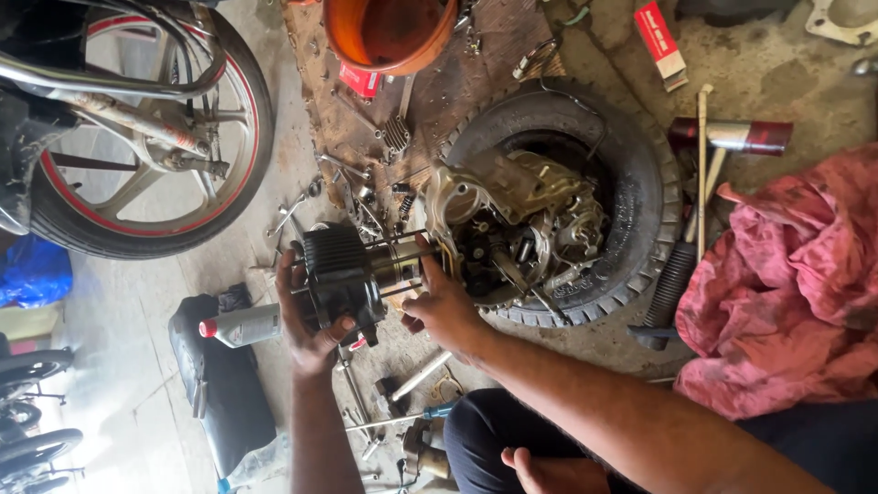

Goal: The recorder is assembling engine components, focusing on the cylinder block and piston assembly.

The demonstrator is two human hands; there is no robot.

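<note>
Sat low on the workshop floor (137, 366), bare foot (549, 476) tucked in at the bottom edge beside the dark trouser knee (494, 430). Gripped the black finned engine cylinder (340, 270) with the left hand (306, 325), fingers curled round its underside and thumb up along the near end. Rested the right hand (441, 306) at the cylinder's other end, fingers bent and pressed against the metal sleeve and long studs (398, 265) where these met the engine case (517, 229). Held the cylinder off the floor, lying sideways, just beside the opening in the case.

Lay scattered below the hands: loose bolts, a silver rod (419, 375) and small fittings. Rested just left of the left hand: a white plastic bottle with a red cap (242, 325), on its side against a black seat cushion (224, 384).

Sat cradled inside a black tyre (640, 174) lying flat: the grimy silver engine case, gears showing. Lay to the right: a heap of pink cloth (786, 284), a ribbed black hose (668, 288) and a red and silver tube (732, 135).

Stood farther off: an orange bucket (389, 32) on a rusty sheet strewn with parts, a red and white carton (660, 41), and at far left a motorcycle wheel with a red-striped rim (146, 137).
</note>
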